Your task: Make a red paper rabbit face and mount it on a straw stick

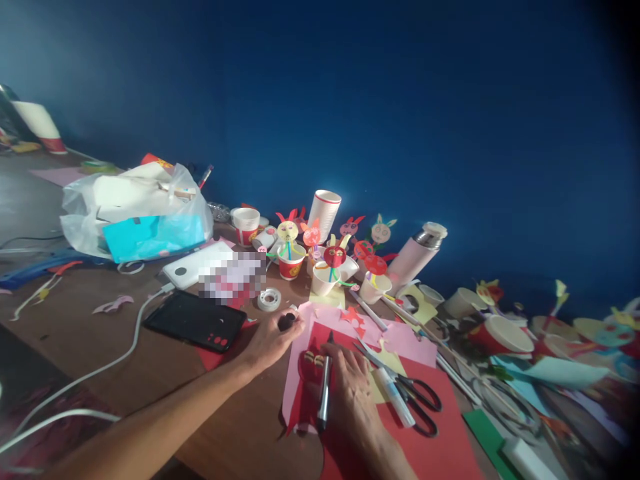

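Observation:
My left hand (pixel 276 337) is closed around a small black cap (pixel 287 322), just left of the pink paper (pixel 300 343). Bent over the red paper (pixel 433 407), my right hand (pixel 353 380) has a silver and black marker (pixel 325 393) against its thumb side; the marker's dark tip points away from me. Left of the marker lies a red paper piece (pixel 309 380) with two small drawn eyes (pixel 313 360). Black-handled scissors (pixel 420 400) and a white glue stick (pixel 395 397) rest to the right of my right hand.
A roll of white tape (pixel 269 299), a black phone case (pixel 195 320) and a white power bank (pixel 197 265) with a cable are at left. Paper cups (pixel 326 279) with paper figures, a pink flask (pixel 417 257) and a stuffed plastic bag (pixel 137 213) stand farther back.

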`<state>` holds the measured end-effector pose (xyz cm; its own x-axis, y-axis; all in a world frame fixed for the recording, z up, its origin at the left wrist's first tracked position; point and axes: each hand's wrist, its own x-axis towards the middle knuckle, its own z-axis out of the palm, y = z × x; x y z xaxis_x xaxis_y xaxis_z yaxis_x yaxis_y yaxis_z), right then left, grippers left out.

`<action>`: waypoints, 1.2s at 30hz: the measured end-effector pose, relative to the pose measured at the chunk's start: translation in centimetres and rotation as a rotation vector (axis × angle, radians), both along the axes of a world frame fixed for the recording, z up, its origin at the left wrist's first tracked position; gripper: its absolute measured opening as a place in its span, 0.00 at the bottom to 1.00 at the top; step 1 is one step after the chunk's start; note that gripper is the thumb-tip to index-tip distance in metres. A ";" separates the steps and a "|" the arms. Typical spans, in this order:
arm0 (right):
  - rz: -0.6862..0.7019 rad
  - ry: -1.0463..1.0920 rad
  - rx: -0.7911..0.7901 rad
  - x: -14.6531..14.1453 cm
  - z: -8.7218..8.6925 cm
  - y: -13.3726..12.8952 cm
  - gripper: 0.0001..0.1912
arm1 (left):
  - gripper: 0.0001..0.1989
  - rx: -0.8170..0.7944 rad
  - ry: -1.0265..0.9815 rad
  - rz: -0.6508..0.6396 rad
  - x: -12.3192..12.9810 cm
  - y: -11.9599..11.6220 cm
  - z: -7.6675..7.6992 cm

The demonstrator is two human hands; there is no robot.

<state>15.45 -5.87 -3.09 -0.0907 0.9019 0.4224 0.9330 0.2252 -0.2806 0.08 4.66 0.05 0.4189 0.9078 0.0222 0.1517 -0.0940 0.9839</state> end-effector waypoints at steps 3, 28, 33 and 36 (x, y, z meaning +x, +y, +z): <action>0.014 -0.001 -0.015 -0.3 0.1 0.1 0.25 | 0.10 -0.052 -0.012 -0.031 -0.3 -0.3 0.7; 0.035 -0.009 0.069 -0.5 0.2 0.6 0.23 | 0.13 -0.231 -0.004 0.027 -0.4 -1.1 -0.1; 0.038 0.107 0.164 0.5 1.9 0.5 0.22 | 0.16 -0.392 -0.029 -0.074 0.0 -1.0 0.7; 0.010 0.119 0.192 0.9 2.9 0.3 0.23 | 0.16 -0.489 -0.115 -0.144 0.6 -1.1 1.0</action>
